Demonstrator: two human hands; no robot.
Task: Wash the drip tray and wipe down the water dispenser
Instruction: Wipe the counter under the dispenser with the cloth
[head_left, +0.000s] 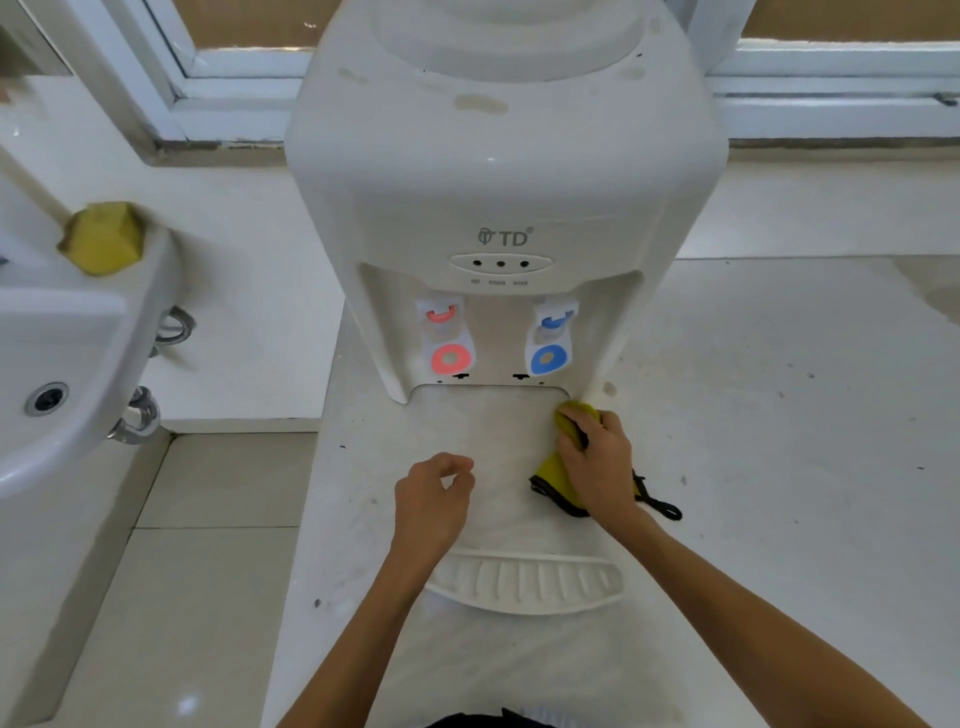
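Looking down the front of the white water dispenser (506, 171), you have your right hand (597, 462) curled around a yellow-green cloth (553, 470) with a black edge, fingers bunched tight on the fabric and pressing it against the dispenser's front panel just below the right side of the tap recess. Your left hand (431, 493) hovers near the middle of that same panel, holding nothing, with the fingers loosely curled and the thumb and forefinger tips drawn close together. Above your hands, the red tap (444, 338) sits on the left of the recess and the blue tap (553, 338) on the right, under three small indicator lights and the "TD" logo. The drip tray (524, 582) shows lower on the front, a ribbed white piece below both hands and partly crossed by your left forearm. Off to the left, a white sink (78, 353) juts from the wall, with a yellow sponge (104, 239) resting on its rim, well apart from the dispenser. A white-framed window (234, 67) runs behind the dispenser.
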